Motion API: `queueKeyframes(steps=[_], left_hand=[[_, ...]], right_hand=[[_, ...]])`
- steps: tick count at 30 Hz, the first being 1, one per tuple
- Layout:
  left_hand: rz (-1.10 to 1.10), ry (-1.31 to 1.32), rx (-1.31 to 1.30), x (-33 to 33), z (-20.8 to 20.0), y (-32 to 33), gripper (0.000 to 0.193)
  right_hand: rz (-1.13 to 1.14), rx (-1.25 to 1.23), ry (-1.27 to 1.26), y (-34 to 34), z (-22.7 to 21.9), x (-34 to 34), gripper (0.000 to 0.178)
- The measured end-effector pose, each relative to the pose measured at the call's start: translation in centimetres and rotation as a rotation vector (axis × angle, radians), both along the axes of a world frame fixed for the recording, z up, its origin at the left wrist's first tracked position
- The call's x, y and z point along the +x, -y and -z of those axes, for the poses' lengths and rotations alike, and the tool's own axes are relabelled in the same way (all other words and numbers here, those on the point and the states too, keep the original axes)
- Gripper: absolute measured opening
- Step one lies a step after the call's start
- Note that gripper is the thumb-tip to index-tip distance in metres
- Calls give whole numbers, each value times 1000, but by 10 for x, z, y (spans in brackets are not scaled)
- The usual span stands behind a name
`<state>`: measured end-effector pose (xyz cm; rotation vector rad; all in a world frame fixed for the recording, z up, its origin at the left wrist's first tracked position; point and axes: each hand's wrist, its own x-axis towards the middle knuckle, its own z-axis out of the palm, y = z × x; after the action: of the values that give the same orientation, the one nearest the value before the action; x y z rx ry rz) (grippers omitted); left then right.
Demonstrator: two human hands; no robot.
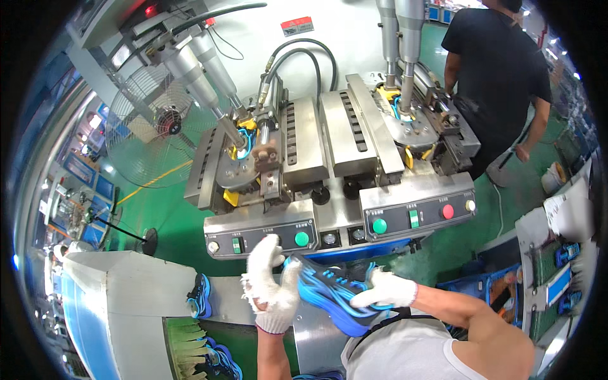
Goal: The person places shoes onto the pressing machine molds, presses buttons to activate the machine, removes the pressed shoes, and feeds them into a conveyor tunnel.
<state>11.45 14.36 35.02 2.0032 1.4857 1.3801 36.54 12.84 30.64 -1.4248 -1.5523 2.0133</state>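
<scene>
Below red wall sign, blue shoe.

two gloved hands, one blue shoe held, two green buttons, one fan

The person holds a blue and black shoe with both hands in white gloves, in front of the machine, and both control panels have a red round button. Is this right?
Not quite. In the head view only the right control panel has a red round button; the left control panel shows a green one. The left hand and right hand, white-gloved, do hold the shoe.
</scene>
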Motion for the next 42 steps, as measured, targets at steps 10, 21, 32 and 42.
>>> queueKeyframes(steps=[10, 21, 32, 42], left_hand=[[-404, 135, -170, -18, 59, -47, 41], [-364, -216, -244, -73, 52, -253, 60], [-509, -567, 126, -118, 182, -408, 67], [-453, -517, -478, -119, 77, -417, 65]], right_hand=[[671, -71, -620, -20, -7, 117, 56], [775, -104, -852, -77, 26, 78, 63], [735, -100, -511, -78, 31, 64, 74], [795, -113, -282, -98, 8, 37, 40]])
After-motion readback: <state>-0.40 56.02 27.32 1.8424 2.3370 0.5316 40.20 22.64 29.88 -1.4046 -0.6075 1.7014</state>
